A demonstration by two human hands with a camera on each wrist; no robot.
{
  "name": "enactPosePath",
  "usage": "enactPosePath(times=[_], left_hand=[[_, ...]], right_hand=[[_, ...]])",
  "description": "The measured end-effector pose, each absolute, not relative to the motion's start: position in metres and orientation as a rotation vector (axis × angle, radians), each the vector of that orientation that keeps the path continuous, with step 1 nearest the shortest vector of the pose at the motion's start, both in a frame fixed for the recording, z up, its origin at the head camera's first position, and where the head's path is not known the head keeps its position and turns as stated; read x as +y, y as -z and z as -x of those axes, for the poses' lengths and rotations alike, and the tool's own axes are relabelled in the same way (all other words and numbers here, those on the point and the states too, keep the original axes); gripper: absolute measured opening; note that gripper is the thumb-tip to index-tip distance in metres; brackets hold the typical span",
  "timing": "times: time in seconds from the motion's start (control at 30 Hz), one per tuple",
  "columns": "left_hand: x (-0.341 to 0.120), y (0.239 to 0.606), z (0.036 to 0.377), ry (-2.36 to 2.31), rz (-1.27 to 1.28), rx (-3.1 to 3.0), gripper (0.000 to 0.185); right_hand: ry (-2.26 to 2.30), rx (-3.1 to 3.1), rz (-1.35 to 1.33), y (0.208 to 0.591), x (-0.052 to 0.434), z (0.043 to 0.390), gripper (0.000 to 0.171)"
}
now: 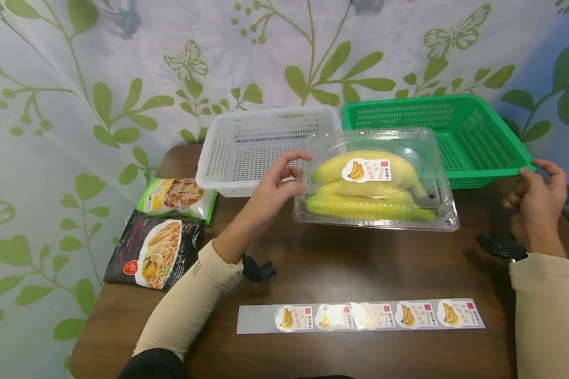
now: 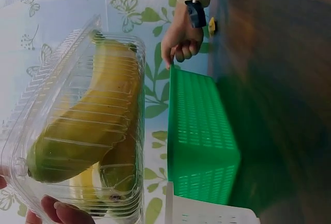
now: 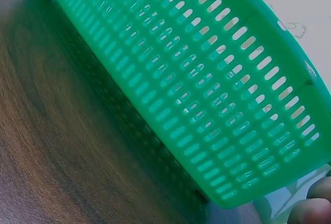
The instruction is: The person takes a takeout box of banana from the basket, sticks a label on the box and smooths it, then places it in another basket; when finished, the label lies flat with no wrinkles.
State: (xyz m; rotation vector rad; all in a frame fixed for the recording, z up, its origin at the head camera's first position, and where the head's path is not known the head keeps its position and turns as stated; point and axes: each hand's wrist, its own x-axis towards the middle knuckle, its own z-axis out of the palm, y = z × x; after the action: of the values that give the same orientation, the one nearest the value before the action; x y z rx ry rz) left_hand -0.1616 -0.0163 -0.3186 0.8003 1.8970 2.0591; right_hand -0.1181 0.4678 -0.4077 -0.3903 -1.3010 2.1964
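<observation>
A clear plastic clamshell box (image 1: 445,208) with yellow-green bananas (image 1: 374,210) inside hangs above the table, in front of the baskets. On its lid is a white banana sticker (image 1: 367,170). My left hand (image 1: 277,187) grips the box by its left end; in the left wrist view those fingertips (image 2: 67,214) show at the box's lower edge. My right hand (image 1: 542,195) pinches the near right corner of the green basket's rim (image 1: 493,171). The right wrist view shows mostly the basket's slotted wall (image 3: 181,79), with fingertips (image 3: 313,211) at its corner.
A white basket (image 1: 213,152) stands left of the green one. At the left lie a green-and-white food packet (image 1: 180,199) and a black noodle packet (image 1: 156,250). A strip of banana stickers (image 1: 261,318) lies at the table's front. Behind everything hangs a leaf-patterned cloth (image 1: 265,63).
</observation>
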Motion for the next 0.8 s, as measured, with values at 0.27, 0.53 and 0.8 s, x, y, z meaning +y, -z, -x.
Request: enactPosePath(times=[0.27,0.53,0.8], left_hand=[[0.009,0.312,0.194,-2.072,-0.743,1.906,0.043],[0.038,0.311,0.22,-2.077,-0.695,1.967,0.042],[0.062,0.301,0.241,-2.106,-0.682,1.904,0.037]], right_hand=[[-2.179,-1.324,0.44,0.406,0.469,0.119,0.036],[-2.276,-1.26,0.447,0.403,0.471,0.119,0.037],[-2.255,-1.237,0.405,0.405,0.471,0.12,0.036]])
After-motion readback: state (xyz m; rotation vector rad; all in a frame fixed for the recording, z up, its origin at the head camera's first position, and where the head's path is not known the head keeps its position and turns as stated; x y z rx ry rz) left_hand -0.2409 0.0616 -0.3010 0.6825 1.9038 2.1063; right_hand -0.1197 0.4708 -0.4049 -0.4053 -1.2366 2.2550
